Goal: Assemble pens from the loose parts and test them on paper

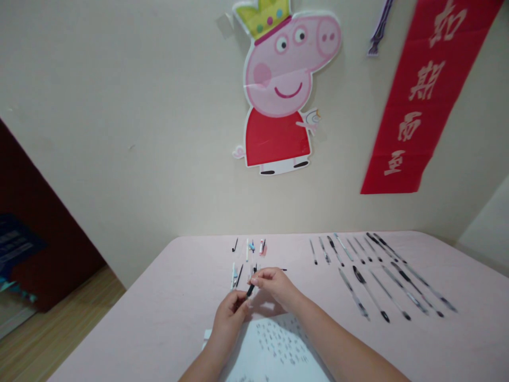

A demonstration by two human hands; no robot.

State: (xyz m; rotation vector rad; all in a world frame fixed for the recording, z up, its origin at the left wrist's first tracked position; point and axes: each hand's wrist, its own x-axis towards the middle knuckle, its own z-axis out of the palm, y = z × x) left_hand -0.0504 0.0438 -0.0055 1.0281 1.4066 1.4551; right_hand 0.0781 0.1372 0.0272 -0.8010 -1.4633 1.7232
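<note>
Pink tabletop; black pen part between left hand and right hand, both pinching it.

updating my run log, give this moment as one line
left hand: holds black pen piece | right hand: holds same piece | paper: written on | pens: two rows, right

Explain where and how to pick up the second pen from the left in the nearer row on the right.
I'd pinch the pen mid-length, coming down from above and closing across its narrow width. It lies flat and slanted between other pens, so coming in sideways would likely bump one. The slim, straight middle should be steadier than the thick black far end.
</note>
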